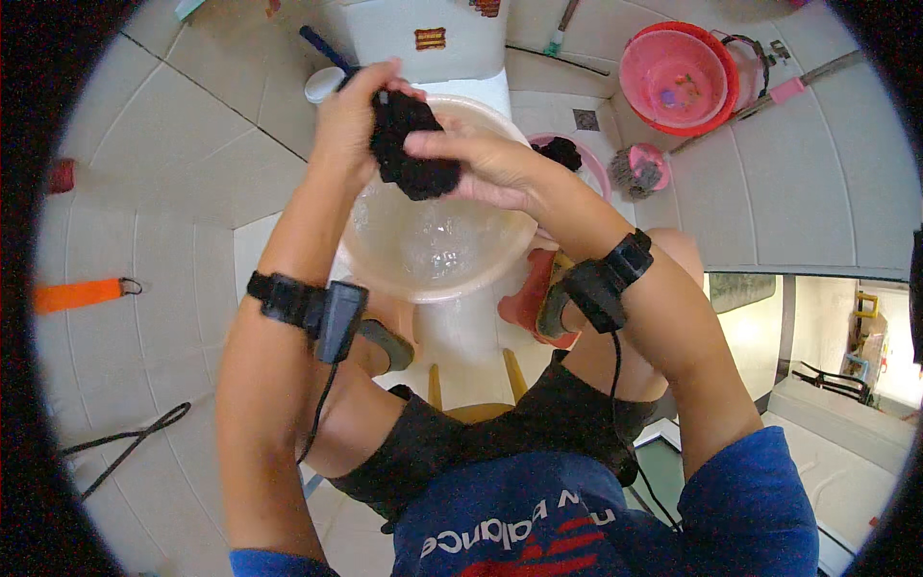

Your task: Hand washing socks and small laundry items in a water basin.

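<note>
black cloth (399,159) between the hands (344,123), both clamped on it, above a basin (385,273)

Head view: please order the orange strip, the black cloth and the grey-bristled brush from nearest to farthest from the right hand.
1. Black cloth: touching the right hand.
2. Grey-bristled brush: off to the right.
3. Orange strip: far left, by the wall.
</note>
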A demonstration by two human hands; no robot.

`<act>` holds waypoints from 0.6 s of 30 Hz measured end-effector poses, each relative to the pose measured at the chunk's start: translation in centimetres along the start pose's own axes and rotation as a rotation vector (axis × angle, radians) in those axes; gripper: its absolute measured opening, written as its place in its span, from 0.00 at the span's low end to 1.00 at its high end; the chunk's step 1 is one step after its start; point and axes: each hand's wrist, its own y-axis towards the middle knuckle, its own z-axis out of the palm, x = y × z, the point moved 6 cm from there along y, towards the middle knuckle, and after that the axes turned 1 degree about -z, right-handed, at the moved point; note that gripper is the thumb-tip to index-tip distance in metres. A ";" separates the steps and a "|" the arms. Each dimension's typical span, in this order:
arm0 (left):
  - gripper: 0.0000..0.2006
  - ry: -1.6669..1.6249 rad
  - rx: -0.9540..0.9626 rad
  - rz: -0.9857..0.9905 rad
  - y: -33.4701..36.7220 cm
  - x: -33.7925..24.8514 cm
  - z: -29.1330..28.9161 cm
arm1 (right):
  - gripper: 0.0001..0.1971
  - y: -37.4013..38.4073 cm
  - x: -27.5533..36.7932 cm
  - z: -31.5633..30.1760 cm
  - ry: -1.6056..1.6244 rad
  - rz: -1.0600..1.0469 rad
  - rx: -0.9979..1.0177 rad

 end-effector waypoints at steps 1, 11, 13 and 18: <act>0.11 -0.055 0.084 0.052 0.3 -0.8 0.2 | 0.37 0.2 0.2 -0.2 0.191 0.036 0.114; 0.18 0.224 0.265 0.029 -2.4 -2.0 3.5 | 0.18 -0.4 -0.1 2.7 0.488 0.152 0.452; 0.15 0.357 0.202 -0.023 -2.4 -1.8 2.4 | 0.15 -0.3 -0.5 3.2 0.395 0.153 0.433; 0.19 0.345 -0.032 0.027 -2.1 0.1 2.2 | 0.16 0.7 -1.4 1.1 -0.271 0.139 0.139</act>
